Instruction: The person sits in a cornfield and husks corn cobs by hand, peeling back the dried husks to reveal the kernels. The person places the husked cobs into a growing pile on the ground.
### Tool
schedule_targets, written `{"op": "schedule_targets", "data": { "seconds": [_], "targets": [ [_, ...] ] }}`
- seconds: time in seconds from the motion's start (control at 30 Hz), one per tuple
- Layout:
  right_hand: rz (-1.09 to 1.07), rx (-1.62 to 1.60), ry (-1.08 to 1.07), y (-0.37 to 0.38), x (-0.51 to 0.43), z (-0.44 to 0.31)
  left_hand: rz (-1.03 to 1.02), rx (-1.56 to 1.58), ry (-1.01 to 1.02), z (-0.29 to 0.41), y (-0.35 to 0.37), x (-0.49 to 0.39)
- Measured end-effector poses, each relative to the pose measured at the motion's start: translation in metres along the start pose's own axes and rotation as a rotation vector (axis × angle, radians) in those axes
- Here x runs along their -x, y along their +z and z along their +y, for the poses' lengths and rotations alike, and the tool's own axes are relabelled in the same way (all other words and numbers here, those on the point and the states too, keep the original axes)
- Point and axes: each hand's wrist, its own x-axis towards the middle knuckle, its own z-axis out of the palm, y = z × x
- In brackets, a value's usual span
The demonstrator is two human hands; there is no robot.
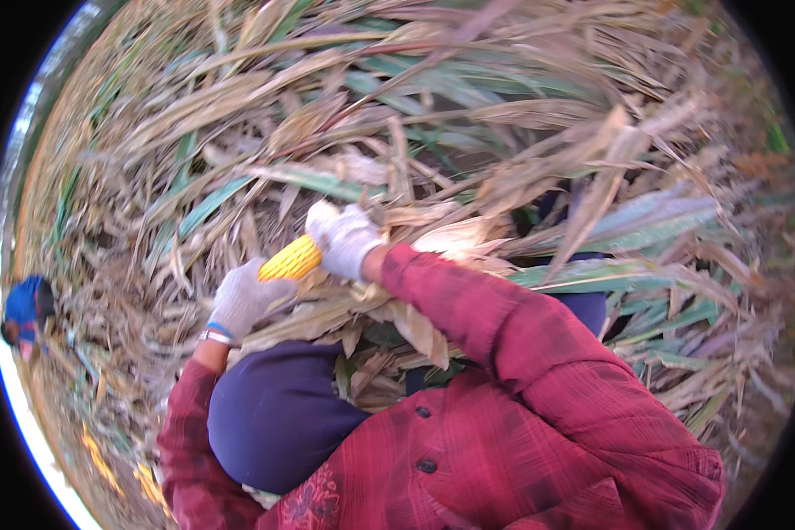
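Observation:
A yellow ear of corn with bare kernels lies tilted between my two gloved hands. My left hand, in a whitish knit glove, grips its lower-left end. At the upper-right end, my right hand, gloved alike, is closed around the ear or the husk at its base; its fingers hide which. Dry husk leaves hang or lie just below the hands. Right of my right hand is a pale, opened corn husk.
Dry and green corn stalks and leaves cover the ground. My bent knee in navy trousers rises close below my left hand. Yellow corn ears lie at the lower left. Another person in blue is at the far left.

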Motion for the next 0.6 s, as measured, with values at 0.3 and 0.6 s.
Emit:
{"op": "schedule_targets", "data": {
  "seconds": [0.3,0.6],
  "targets": [
    [0.059,-0.217,0.134,0.026,0.003,0.035,-0.357,1.448,-0.208,-0.017,0.054,0.02],
    [0.337,-1.119,0.558,-0.006,-0.012,0.106,-0.283,1.691,-0.108,-0.014,0.05,0.037]
  ]
}}
